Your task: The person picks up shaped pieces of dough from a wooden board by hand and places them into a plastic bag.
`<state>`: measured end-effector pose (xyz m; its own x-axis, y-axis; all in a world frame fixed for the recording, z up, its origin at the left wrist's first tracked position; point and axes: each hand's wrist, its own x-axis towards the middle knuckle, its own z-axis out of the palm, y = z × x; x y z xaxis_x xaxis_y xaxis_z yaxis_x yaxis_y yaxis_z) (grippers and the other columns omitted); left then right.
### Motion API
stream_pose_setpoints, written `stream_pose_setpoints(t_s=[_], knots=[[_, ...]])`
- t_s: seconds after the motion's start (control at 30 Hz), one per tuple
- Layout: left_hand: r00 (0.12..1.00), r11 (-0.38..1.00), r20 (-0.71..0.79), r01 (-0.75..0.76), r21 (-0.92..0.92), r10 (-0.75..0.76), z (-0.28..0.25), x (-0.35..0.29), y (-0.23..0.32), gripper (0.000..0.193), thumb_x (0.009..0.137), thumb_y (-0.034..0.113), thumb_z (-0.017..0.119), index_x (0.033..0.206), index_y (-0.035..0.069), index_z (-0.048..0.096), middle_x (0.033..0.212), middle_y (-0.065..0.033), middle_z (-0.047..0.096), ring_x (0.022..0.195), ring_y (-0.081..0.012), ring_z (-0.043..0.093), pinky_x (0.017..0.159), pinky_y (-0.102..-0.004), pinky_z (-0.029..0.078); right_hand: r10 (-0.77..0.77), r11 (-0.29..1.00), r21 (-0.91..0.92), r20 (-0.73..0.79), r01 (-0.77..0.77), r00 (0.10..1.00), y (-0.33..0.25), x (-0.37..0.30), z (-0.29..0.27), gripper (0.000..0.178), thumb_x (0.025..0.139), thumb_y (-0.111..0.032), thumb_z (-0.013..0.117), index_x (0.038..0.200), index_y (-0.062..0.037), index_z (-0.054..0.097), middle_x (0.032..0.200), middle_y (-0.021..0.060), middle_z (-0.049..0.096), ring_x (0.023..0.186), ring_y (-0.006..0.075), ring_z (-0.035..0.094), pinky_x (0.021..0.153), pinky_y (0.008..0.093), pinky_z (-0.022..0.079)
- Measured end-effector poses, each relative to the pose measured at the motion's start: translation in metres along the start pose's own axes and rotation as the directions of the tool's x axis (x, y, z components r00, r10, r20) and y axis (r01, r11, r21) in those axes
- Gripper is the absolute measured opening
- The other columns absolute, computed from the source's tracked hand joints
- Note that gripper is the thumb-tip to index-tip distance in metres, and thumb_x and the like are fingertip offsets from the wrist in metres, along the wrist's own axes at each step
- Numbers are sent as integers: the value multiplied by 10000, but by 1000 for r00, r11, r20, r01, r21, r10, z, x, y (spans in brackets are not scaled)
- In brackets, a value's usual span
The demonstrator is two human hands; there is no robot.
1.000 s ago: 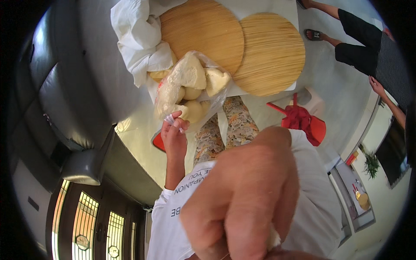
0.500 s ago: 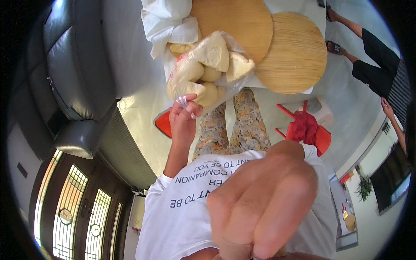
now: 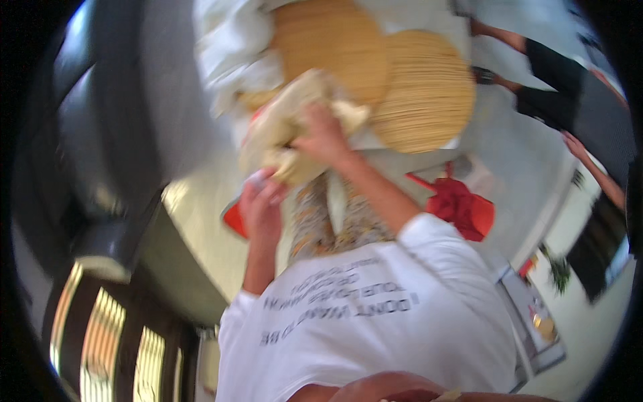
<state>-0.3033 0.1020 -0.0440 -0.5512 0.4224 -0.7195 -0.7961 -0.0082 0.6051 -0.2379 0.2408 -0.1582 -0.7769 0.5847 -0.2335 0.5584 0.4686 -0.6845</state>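
1. Two round woven mats [image 3: 429, 94] fill the top of the view, overlapping on a pale table [image 3: 201, 221], all blurred
2. White cloth [image 3: 228, 53] is bunched at the mats' left edge
3. A clear plastic bag of pale yellowish lumps [image 3: 288, 127] sits between the hands, just below the mats
4. Right hand [image 3: 325, 137] is on top of the bag, fingers closed into it
5. Left hand [image 3: 261, 201] pinches the bag's lower edge; the hands sit near each other, not touching
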Motion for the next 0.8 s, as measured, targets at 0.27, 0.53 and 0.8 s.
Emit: stream_pose_setpoints(t_s=[0.27, 0.53, 0.8], knots=[[970, 997, 232, -80, 3, 77, -10, 12, 7, 351, 741, 136, 513, 1036, -47, 458, 672, 7, 458, 621, -84, 416, 726, -297, 382, -164, 938, -321, -83, 129, 983, 28, 41, 28, 609, 601, -213, 665, 1142, -94, 411, 1185, 96, 395, 1163, 257, 322, 811, 431, 333], [978, 995, 196, -61, -80, 76, -19, 22, 2, 306, 748, 102, 524, 1022, -25, 476, 680, 4, 469, 636, -93, 423, 739, -302, 380, -178, 982, -58, 15, 179, 984, 4, -7, -21, 326, 658, -132, 577, 982, -102, 560, 994, 52, 561, 1010, 227, 484, 791, 379, 390], [944, 982, 291, -118, -145, 156, -6, 25, 17, 348, 754, 157, 509, 1051, -21, 470, 641, 11, 425, 628, -93, 395, 716, -326, 366, 331, 100, 848, 465, -521, 821, 28, -29, -2, 364, 752, -170, 535, 1095, -52, 498, 975, 63, 568, 941, 153, 518, 807, 306, 419]])
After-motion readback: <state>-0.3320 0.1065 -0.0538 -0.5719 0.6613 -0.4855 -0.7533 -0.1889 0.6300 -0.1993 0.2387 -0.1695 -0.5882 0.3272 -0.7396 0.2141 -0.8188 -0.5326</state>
